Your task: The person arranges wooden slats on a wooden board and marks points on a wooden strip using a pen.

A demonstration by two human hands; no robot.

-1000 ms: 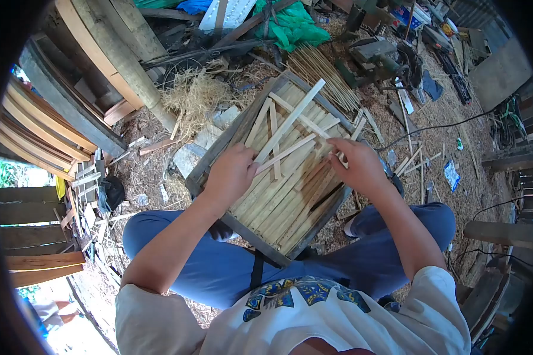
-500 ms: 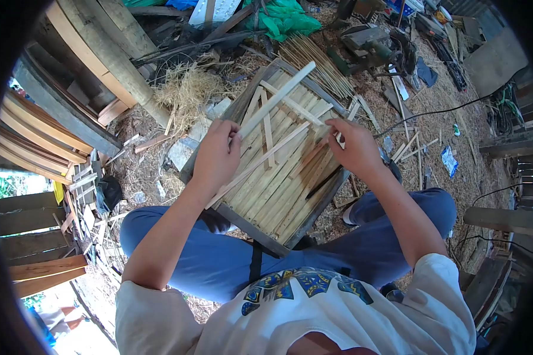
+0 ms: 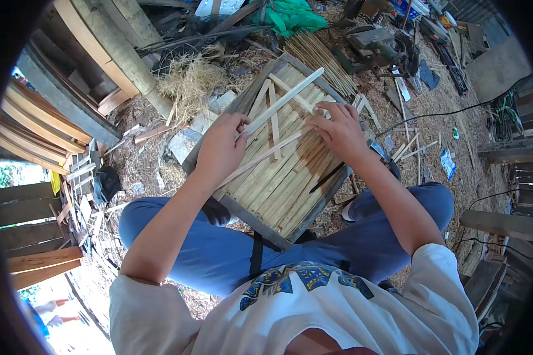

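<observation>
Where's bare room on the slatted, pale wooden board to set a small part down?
Near end of the slatted, pale wooden board: patch bordered by the long, thin pinkish wooden strip, the slim black object and the grey wooden frame's near corner. Crowded: far half, where pale wooden strips cross, plus left hand and right hand.

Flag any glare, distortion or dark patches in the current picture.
All in the head view: glare washes out the lower left, below the planks; boards at left look bowed, probably by the lens; a darker patch on the slats beside the right hand may be shadow or stain.
</observation>
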